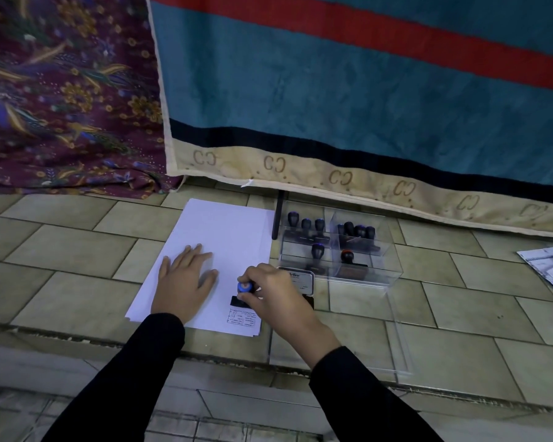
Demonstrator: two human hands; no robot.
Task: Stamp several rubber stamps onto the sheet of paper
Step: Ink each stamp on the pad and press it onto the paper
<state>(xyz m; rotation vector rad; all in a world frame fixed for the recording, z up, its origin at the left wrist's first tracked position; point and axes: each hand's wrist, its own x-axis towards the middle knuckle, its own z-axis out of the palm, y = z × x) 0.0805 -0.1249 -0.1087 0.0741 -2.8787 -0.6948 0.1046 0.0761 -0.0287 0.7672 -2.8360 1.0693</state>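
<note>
A white sheet of paper [224, 237] lies on the tiled floor. My left hand [186, 280] rests flat on its near left part, fingers spread. My right hand [275, 298] grips the blue-topped knob of a rubber stamp [244, 290] whose black base sits on the paper near the right edge. Just below it a printed black stamp impression [244, 318] shows on the paper's near right corner. A clear plastic box [339, 250] to the right holds several more black-handled stamps, one with an orange top [347, 255].
An ink pad tin [300, 279] lies between my right hand and the box. The box's clear lid [393, 339] lies on the tiles to the right. Hanging cloths [332, 90] stand behind the paper. More printed paper [549, 266] lies at far right.
</note>
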